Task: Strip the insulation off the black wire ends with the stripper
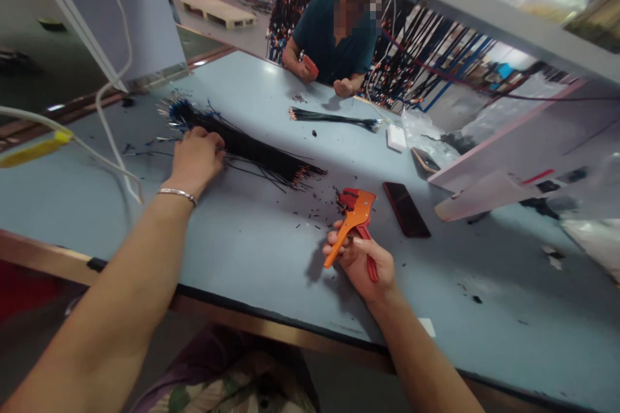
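Observation:
A thick bundle of black wires (256,151) lies across the blue-grey table, blue ends at the left and coppery tips at the right. My left hand (196,156) rests on the bundle's near side, close to the blue ends, with its fingers curled down; whether it pinches any wire is hidden. Held in my right hand (364,261) is an orange and red wire stripper (358,210), its handles spread and its red head pointing away from me. Small black scraps (310,214) are scattered between the tool and the bundle's coppery tips.
A person (334,39) sits across the table (271,258) holding a red tool. Before them lies a smaller wire bundle (334,117). A dark phone (405,209), white box (396,139) and second phone (425,160) are at the right. A white cable (113,148) hangs at the left.

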The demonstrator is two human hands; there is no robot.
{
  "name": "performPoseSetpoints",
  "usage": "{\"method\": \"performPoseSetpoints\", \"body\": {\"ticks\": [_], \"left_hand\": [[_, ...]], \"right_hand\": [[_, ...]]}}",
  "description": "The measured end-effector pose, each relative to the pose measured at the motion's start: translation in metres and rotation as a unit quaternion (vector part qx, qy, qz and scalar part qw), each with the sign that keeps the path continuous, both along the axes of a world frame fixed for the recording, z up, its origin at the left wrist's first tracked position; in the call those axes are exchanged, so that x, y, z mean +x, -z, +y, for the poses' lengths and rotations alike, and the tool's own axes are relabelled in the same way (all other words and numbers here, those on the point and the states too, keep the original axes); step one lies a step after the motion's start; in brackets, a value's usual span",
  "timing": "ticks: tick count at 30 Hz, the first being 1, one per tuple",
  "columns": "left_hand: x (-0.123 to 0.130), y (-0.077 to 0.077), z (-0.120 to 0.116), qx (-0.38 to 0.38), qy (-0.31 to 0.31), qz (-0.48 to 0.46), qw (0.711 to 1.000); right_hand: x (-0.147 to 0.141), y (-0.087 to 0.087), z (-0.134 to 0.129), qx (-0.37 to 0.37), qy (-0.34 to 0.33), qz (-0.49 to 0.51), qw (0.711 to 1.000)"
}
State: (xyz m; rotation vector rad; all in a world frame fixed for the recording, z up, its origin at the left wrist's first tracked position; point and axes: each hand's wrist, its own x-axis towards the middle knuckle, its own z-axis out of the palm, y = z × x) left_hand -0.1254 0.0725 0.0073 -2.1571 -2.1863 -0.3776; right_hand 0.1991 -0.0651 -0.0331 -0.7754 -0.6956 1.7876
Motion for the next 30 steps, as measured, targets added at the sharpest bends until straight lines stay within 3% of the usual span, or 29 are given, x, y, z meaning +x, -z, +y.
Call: {"method": "performPoseSetpoints", "body": {"ticks": [7,13,22,26,30], "left_hand": [[0.002,0.017,0.006,-0.011,-0.005,0.006,1.0],[0.004,0.017,0.006,0.017,-0.019,0.003,1.0],[0.003,0.018,0.008,-0.011,-0.004,0.031,0.999],[0.006,0.014,0.004,-0.008,0.017,0.054,0.998],[0.01,-0.001,0.001,0.006,-0.029,0.076,0.997]], "right_hand": [[0.0,0.001,0.0,0.003,-0.003,-0.003,1.0],[-0.001,-0.002,0.0,0.002,-0.001,0.005,1.0],[-0.001,0.0,0.0,-0.001,0.001,0.015,1.0],[-0.001,0.0,0.001,-0.001,-0.001,0.023,1.0],[0.0,0.001,0.002,-0.011,0.0,0.024,1.0]]}}
